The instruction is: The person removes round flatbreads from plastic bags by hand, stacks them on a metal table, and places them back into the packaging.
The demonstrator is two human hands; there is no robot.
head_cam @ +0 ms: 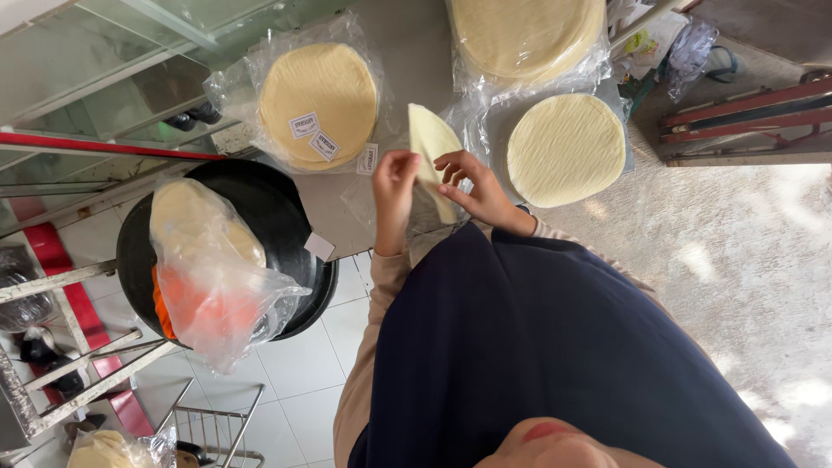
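Holding: both hands are closed on one folded wrapper sheet. The left hand pinches its left edge. The right hand supports the right side with its fingers spread along the fold.
Grip state: both grips are grasping the sheet, and neither is released or clenched empty.
Where the sheet is: raised off the table, just in front of the dark-clothed torso and between the two hands.
Lie and axis: its long axis runs away from the body, with the pointed end farthest out and the lower end hidden behind the right palm. The two hands are about equally near, one on each side.
Sheet material: thin, pale yellow and matte. It is limp enough to fold, and reads as a disc doubled into a wedge.
Right of the hands: a bare round stack of the same pale discs lies flat on the table, with a finely ribbed surface, near the right hand.
Left of the hands: a bagged stack in clear crinkled plastic, with small white labels on top.
Farther out: a larger wrapped stack sits at the table's far edge, partly cut off by the frame.
Lower left: a black round pan carries a loose plastic bag holding more discs and something orange.
Below: a white tiled floor.
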